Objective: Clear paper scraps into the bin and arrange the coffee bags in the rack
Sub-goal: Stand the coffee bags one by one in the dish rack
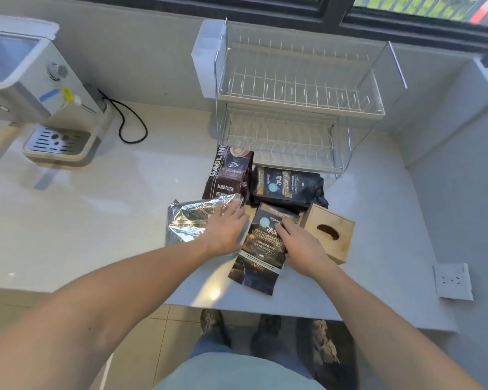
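Several coffee bags lie on the white counter in front of an empty two-tier wire rack (pixel 300 99). A silver foil bag (pixel 189 220) is at the left, and my left hand (pixel 227 226) rests flat on its right end, fingers spread. A black bag with a blue dot (pixel 262 243) lies nearest me; my right hand (pixel 299 246) presses on its right edge, fingers curled on it. A brown "Baked Coffee" bag (pixel 228 175) and another black bag (pixel 286 187) lie behind. A dark bin holding crumpled paper (pixel 326 347) stands on the floor under the counter.
A wooden tissue box (pixel 331 235) sits just right of my right hand. A coffee machine (pixel 37 102) with a black cord stands at the far left. A white socket plate (pixel 452 281) lies near the counter's right edge. My shoes show below the counter edge.
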